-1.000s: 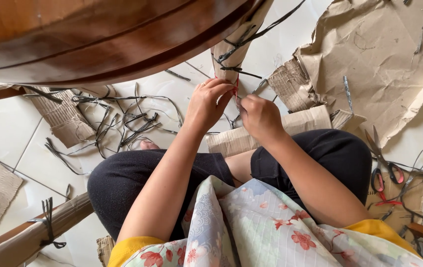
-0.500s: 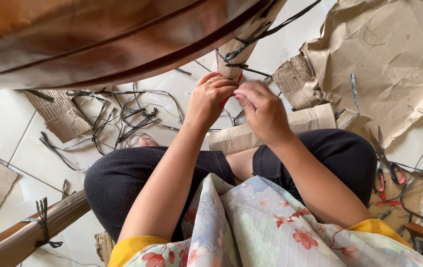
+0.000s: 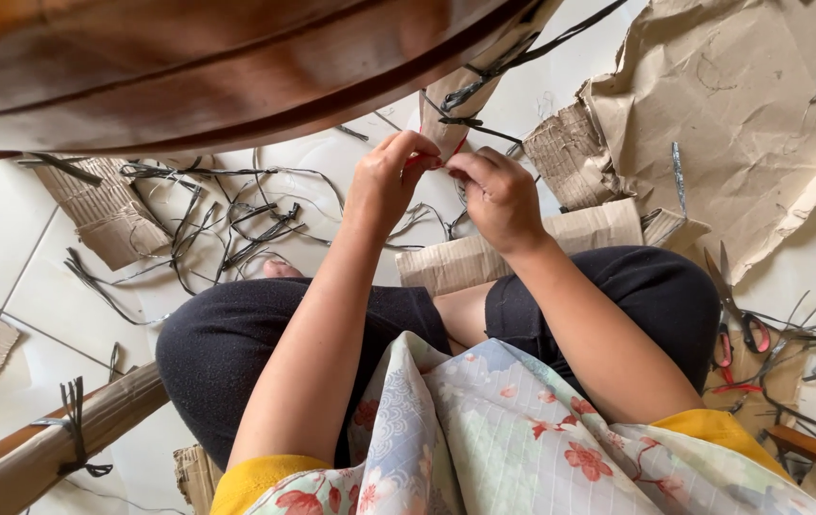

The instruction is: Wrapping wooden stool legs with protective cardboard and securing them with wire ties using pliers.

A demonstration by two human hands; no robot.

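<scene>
Right at the centre, a furniture leg wrapped in brown cardboard (image 3: 470, 95) slants down from the big curved wooden piece (image 3: 188, 67) overhead, and both hands meet at its lower end. Black plastic straps (image 3: 470, 121) cross the wrap higher up and are not yet cut, while the bottom edge of the cardboard looks frayed and partly loose. My judgement: the unwrapping of this leg is under way but far from finished, with straps and most of the sleeve left on it.

The left hand (image 3: 391, 181) has its fingertips pressed together, pinching something small and red at the wrap's tip; what it is I cannot tell. The right hand (image 3: 498, 195) is curled in tight beside it, fingers closed on the same spot, touching the cardboard edge. Neither hand is spread.

Moving outward, the person sits cross-legged on the white tiled floor (image 3: 7, 238). A flat cardboard strip (image 3: 522, 253) lies just beyond the knees. A tangle of cut black strapping (image 3: 227, 219) is scattered to the left, near a torn corrugated scrap (image 3: 107, 215). A large crumpled cardboard sheet (image 3: 732, 114) spreads to the right, and red-handled scissors (image 3: 737, 324) rest by the right knee. Another wrapped rail (image 3: 45, 448) with a strap lies at lower left.
</scene>
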